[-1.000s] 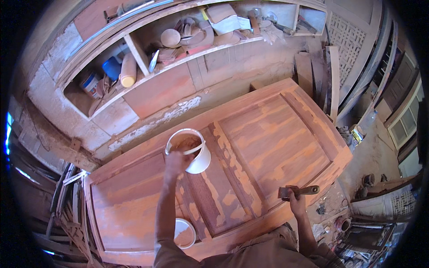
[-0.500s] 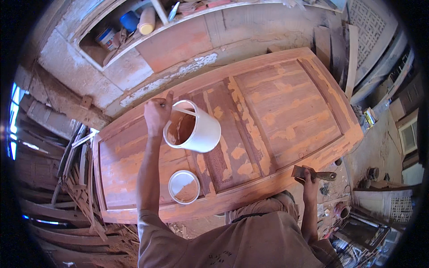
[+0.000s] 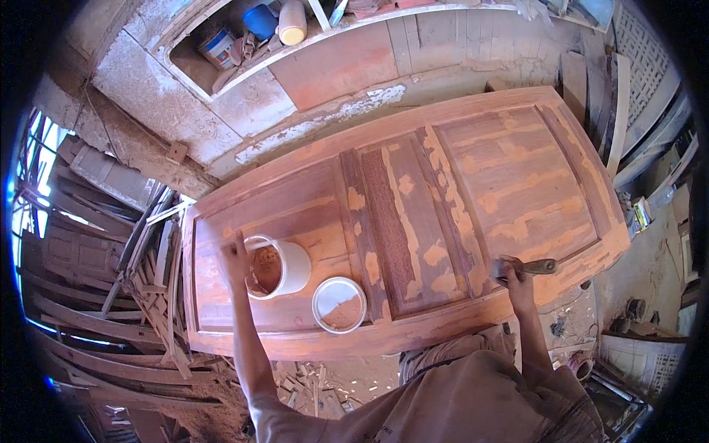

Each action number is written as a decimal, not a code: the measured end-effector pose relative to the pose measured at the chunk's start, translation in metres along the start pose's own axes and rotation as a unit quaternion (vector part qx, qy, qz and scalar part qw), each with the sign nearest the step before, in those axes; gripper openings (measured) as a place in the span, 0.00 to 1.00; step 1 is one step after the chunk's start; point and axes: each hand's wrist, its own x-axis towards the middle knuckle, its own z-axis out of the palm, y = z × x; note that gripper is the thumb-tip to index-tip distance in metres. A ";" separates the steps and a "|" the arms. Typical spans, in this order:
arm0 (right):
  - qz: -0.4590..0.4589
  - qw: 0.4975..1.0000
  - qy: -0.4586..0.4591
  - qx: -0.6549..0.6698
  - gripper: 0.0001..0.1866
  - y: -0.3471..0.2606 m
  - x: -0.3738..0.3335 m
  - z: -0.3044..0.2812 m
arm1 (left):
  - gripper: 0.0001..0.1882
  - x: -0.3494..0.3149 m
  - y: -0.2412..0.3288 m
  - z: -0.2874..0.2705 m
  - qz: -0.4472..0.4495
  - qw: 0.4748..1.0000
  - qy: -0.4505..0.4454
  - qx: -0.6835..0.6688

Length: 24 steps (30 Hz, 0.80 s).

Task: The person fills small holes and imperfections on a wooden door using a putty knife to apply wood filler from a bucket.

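A large panelled wooden door (image 3: 509, 177), streaked with orange-brown filler, lies flat in front of me. Over its left part is a white bucket (image 3: 297, 267), tipped with its mouth to the left and brown filler showing inside. My left hand (image 3: 235, 260), somewhat blurred, is closed at the rim where the bucket's handle meets it. A round white lid (image 3: 319, 299) with a heap of filler sits just right of the bucket. My right hand (image 3: 518, 279) grips a putty knife (image 3: 540, 266) by its brown handle, above the door's near edge; its blade points left.
Behind the door, a wall shelf (image 3: 244, 70) holds a blue container (image 3: 260, 22) and other jars. Stacked timber offcuts (image 3: 159, 295) crowd the left side. Boards (image 3: 619, 118) lean at the far right, and wood scraps (image 3: 317, 387) litter the floor.
The bucket has moved left and down in my left hand, from above the door's middle to beside the lid. My right hand has moved slightly toward the door with the putty knife.
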 end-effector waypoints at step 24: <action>-0.113 0.886 -0.053 -0.446 0.11 0.074 0.327 0.177 | 0.26 -0.336 -0.078 0.113 -0.346 0.916 0.069 -0.189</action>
